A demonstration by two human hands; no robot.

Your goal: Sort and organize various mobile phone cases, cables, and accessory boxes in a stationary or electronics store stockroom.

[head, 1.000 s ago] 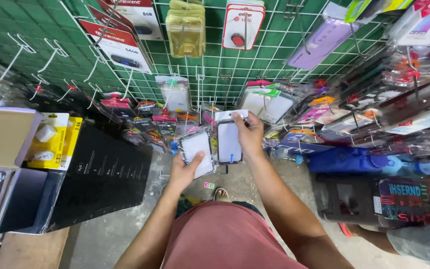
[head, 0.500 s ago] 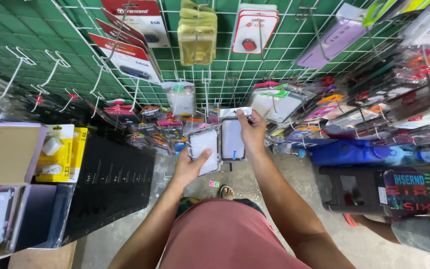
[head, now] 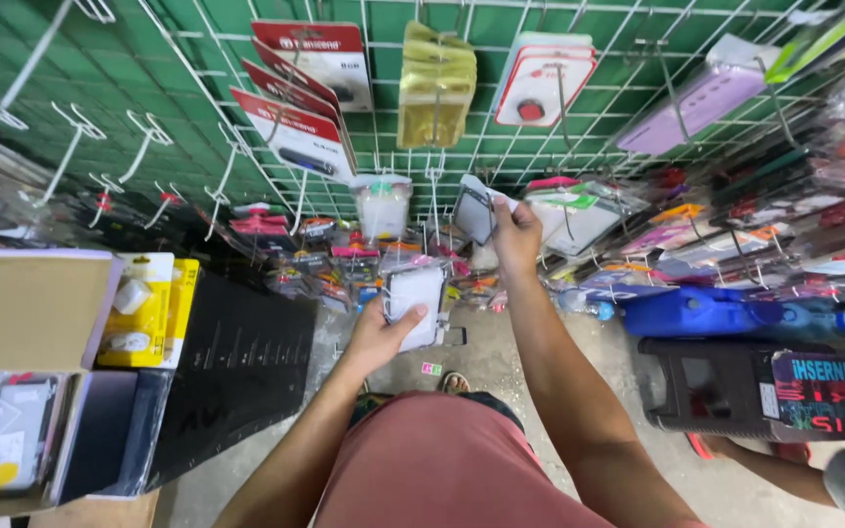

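Observation:
My left hand grips a small stack of clear packets holding white phone cases, held low in front of me. My right hand is raised higher and holds one clear phone-case packet by its top, up against the hooks of the green wire display grid. The packet tilts to the left beside a hanging packet with a white item. Below both hands hang several rows of small colourful packets.
Red-and-white card packets, yellow pouches and a purple case hang on the grid. Empty hooks stand left. A cardboard box, yellow charger packs and a black board are left; a blue bag, dark box and another person's arm right.
My right hand lifted its single packet up and away from the left-hand stack, to the grid's hooks. The left hand stayed low with its stack. The view tilted upward slightly.

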